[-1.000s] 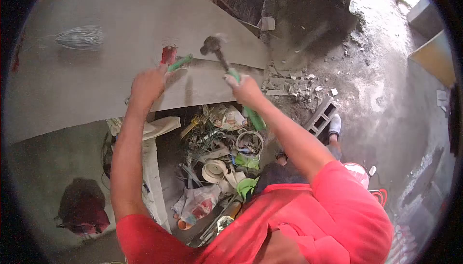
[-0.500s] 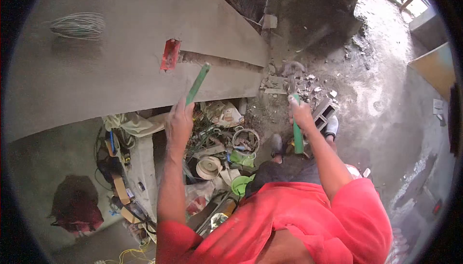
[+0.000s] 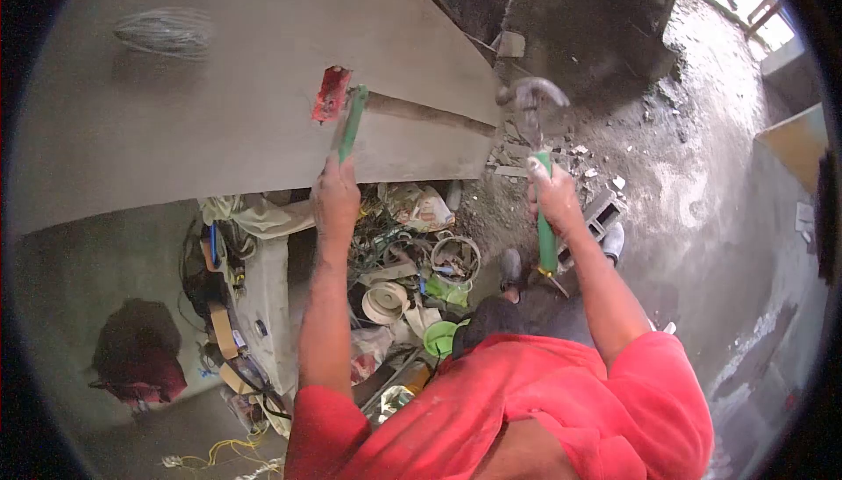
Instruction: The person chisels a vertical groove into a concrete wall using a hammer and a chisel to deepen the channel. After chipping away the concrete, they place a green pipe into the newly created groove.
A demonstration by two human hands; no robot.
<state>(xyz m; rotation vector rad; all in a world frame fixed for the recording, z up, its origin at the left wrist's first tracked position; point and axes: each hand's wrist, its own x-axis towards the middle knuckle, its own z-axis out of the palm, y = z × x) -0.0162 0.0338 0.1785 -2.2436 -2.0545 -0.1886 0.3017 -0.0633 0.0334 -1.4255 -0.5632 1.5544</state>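
Observation:
My left hand is closed around a green chisel, a long narrow bar that points up the grey wall. Its far end overlaps the edge of a red electrical box set into the wall, right by the start of a groove. My right hand grips a claw hammer by its green handle. The hammer's grey metal head is raised, apart from the chisel, and slightly blurred.
A coil of wire is on the wall at upper left. Below the wall are a bucket, a round cream container and bags. Rubble and a hollow block lie near my feet. A dark red bag is at lower left.
The chisel has shifted up toward the red box and stands more upright. The hammer head has risen. The whole view has shifted slightly, moving the wall rightward.

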